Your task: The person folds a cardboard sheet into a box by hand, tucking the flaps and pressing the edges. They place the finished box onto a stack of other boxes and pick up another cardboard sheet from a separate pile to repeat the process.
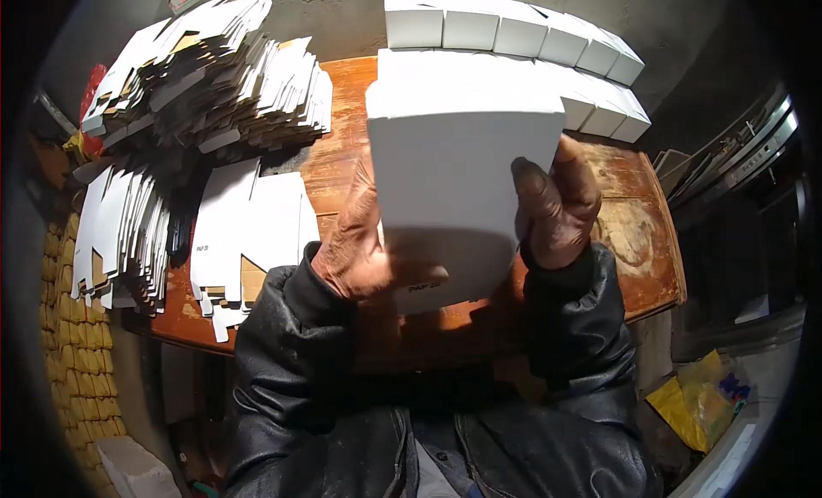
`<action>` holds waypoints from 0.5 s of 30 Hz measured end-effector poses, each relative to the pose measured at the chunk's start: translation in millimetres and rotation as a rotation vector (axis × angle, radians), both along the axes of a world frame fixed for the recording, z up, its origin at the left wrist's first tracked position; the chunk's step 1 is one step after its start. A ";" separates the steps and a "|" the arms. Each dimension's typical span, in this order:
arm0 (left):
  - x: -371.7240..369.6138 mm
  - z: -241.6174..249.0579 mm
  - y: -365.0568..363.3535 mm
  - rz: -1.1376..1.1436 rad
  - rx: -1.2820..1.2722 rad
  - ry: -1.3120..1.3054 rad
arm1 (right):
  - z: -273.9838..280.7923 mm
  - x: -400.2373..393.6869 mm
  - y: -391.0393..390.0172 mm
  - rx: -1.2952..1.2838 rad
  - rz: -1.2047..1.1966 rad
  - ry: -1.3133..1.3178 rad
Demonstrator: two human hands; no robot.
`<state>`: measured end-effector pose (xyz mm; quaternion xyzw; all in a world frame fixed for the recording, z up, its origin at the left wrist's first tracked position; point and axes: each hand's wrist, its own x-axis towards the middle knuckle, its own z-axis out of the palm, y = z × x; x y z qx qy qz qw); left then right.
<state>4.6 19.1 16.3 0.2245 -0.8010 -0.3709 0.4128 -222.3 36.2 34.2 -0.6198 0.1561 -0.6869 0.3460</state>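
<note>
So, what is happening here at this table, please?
A person in a dark jacket holds a white box up with both hands: the left hand grips its lower left edge, the right hand its right side. On the wooden table behind it stand rows of finished boxes. Stacks of flat blanks lie to the left, with more nearer the person.

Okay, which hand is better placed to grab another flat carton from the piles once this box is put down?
Probably the left hand: the flat cartons lie on the table on its side. The right hand grips the white box at the far edge.
</note>
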 end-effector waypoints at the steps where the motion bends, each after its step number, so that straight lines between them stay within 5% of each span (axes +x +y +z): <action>1: 0.5 0.2 1.0 -0.020 0.029 -0.027 | 3.7 -3.6 6.6 0.035 -0.068 0.129; 5: -0.5 3.4 8.0 -0.059 0.275 0.041 | 11.5 1.1 19.2 0.090 -0.174 0.254; 15: 8.2 9.0 6.4 0.057 0.091 -0.110 | 16.8 2.1 22.1 0.096 -0.129 0.364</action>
